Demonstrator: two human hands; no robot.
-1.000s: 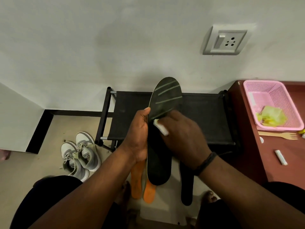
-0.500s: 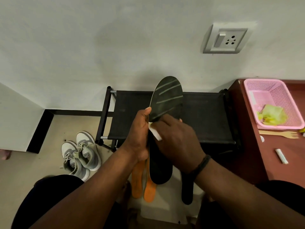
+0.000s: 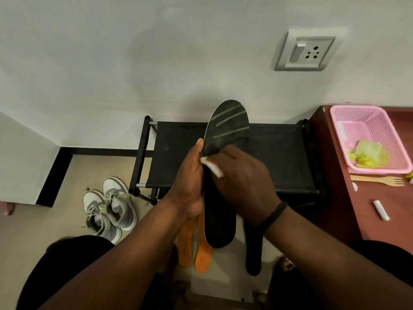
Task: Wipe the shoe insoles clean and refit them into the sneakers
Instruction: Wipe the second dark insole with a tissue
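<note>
Insole (image 3: pixel 225 139) — black, pale diagonal stripes at the toe, held upright over a black rack (image 3: pixel 279 157). Left hand (image 3: pixel 190 184) grips its left edge, fingers curled behind. Right hand (image 3: pixel 243 175) pinches a white wipe (image 3: pixel 212 167) against its face. Orange insoles (image 3: pixel 194 247) and another black one (image 3: pixel 253 249) lie on the floor; grey sneakers (image 3: pixel 109 209) to the left. Pink basket (image 3: pixel 380 130) on the table — holds something crumpled, yellow-green (image 3: pixel 368 156).
</note>
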